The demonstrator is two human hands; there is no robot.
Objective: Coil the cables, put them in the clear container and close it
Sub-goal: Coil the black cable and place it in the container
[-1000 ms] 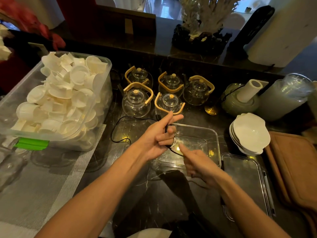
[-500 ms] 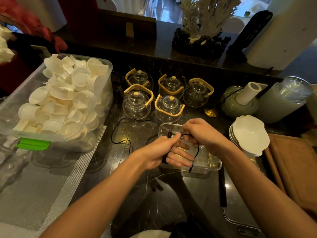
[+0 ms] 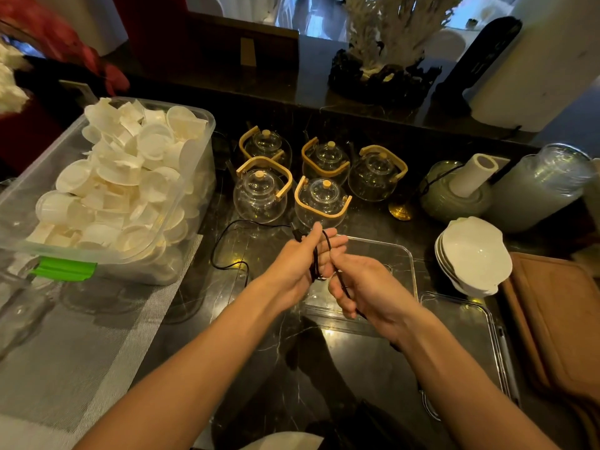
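Black cable point(image 3: 314, 258) looped around left hand point(image 3: 300, 264) fingers, right hand point(image 3: 367, 290) fingers pinching its strand, above clear container point(image 3: 402, 264)

Dim warm light, daylight from windows at 12 o'clock, glare spots on glossy worktop point(image 3: 357, 362), wide-angle bending at edges, soft corners

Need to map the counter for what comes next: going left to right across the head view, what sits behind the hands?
Big tub of white cups → cluster of glass teapots → green ceramic pot holding a white roll → stack of white bowls → brown board at the right edge.
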